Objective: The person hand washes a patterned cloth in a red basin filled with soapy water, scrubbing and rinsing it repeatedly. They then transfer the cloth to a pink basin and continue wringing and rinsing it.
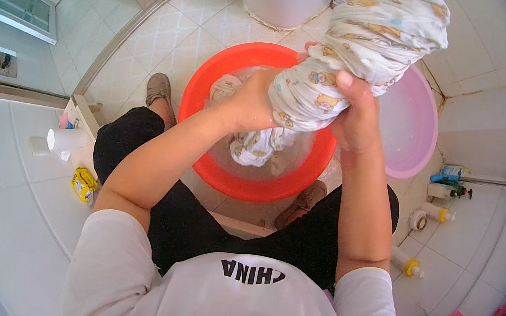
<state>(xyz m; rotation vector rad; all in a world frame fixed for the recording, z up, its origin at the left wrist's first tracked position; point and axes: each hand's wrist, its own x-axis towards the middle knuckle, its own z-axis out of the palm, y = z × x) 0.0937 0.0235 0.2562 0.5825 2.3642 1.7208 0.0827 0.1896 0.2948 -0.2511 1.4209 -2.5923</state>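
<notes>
A long bundle of wet, twisted white cloth (374,38) with a printed bear pattern slants up to the right in front of me. My left hand (254,102) grips its lower left side, partly hidden behind the fabric. Around its right side closes my right hand (357,117), with the thumb lying on top of the folds. Below the bundle stands a round red plastic basin (253,190) of cloudy water. More wet patterned cloth (254,148) lies in that basin, partly covered by my left hand and forearm.
A pink plastic basin (426,130) with cloudy liquid stands on the right. The white toilet base (280,5) is beyond the red basin. Pump bottles (438,212) line the right wall. At left are a white cup (64,140) and a yellow packet (83,184).
</notes>
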